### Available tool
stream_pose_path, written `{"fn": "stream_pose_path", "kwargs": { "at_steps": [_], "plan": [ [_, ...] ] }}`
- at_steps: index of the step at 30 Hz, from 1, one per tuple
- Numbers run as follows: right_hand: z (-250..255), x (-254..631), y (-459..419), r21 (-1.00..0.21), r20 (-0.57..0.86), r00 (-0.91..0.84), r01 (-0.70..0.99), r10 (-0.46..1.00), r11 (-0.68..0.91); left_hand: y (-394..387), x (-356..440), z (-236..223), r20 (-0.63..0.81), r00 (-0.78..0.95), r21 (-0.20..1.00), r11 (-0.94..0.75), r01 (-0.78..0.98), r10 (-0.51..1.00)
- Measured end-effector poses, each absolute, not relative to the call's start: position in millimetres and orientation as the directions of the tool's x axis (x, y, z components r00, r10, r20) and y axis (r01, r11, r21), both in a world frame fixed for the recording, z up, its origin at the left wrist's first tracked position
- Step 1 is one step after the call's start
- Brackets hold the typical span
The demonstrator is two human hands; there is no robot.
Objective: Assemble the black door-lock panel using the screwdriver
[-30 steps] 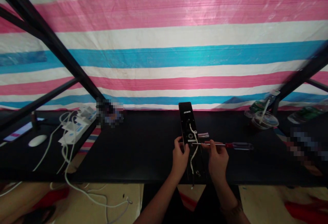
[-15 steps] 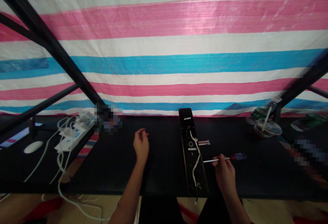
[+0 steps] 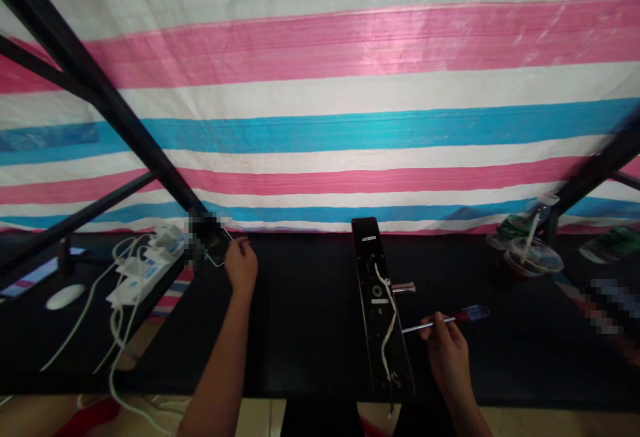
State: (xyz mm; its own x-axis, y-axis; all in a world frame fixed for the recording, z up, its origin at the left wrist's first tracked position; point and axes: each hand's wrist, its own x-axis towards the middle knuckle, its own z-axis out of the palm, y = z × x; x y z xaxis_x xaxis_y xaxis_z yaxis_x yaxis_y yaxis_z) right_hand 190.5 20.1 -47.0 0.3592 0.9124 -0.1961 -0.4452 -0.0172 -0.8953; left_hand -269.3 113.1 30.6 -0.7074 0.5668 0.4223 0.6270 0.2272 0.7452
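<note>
My right hand point(image 3: 449, 350) is closed around the metal shaft of a screwdriver point(image 3: 473, 314), whose clear red and blue handle points right. Its tip ends by the right edge of a long black door-lock panel point(image 3: 373, 330), back side up, with a taped white cable point(image 3: 391, 317) along it. A shiny lever handle point(image 3: 404, 288) sticks out from the panel's right side. At the far left of the desk, my left hand point(image 3: 241, 265) has its fingers curled at the edge of a dark, flat, phone-like thing point(image 3: 219, 245) with a pale rim, partly blurred by pixels.
A power strip point(image 3: 137, 284) with several plugs and white cables lies left, near a white mouse point(image 3: 66, 296). On the right stand a plastic cup with a straw point(image 3: 535, 257) and a bottle point(image 3: 520, 222). Black frame bars point(image 3: 115, 114) slope up beside a striped sheet.
My left hand has moved left and away from me, from over the desk to the dark phone-like thing. My right hand still holds the screwdriver beside the panel. The view has shifted slightly.
</note>
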Motion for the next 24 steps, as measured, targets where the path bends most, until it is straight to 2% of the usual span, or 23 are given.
{"fn": "stream_pose_path", "kwargs": {
  "at_steps": [2,5,7,9,12,17,20,24],
  "plan": [
    [-45,190,20,-0.897,-0.194,0.360,-0.441,0.913,-0.016,99,-224,8,0.370,-0.594,0.750,0.148,0.645,0.714],
    [-43,190,20,-0.892,-0.197,0.343,-0.452,0.919,-0.023,73,-158,-20,0.334,-0.404,0.739,0.029,0.673,0.852],
    [-41,190,19,-0.893,-0.191,0.324,-0.450,0.927,-0.027,61,-130,-29,0.329,-0.342,0.730,-0.007,0.683,0.880],
    [-40,189,18,-0.894,-0.184,0.312,-0.448,0.932,-0.026,57,-122,-30,0.336,-0.360,0.721,0.008,0.693,0.870],
    [-40,189,18,-0.891,-0.179,0.308,-0.454,0.934,-0.021,68,-151,-21,0.358,-0.540,0.712,0.151,0.685,0.762],
    [-43,190,18,-0.893,-0.150,0.332,-0.450,0.931,0.017,103,-243,-1,0.345,-0.869,0.716,0.499,0.488,0.355],
    [-45,190,19,-0.886,-0.155,0.332,-0.463,0.930,0.017,121,-284,4,0.300,-0.930,0.704,0.608,0.367,0.215],
    [-45,191,18,-0.881,-0.177,0.328,-0.474,0.928,-0.001,137,-311,0,0.275,-0.951,0.674,0.677,0.295,0.141]
  ]
}}
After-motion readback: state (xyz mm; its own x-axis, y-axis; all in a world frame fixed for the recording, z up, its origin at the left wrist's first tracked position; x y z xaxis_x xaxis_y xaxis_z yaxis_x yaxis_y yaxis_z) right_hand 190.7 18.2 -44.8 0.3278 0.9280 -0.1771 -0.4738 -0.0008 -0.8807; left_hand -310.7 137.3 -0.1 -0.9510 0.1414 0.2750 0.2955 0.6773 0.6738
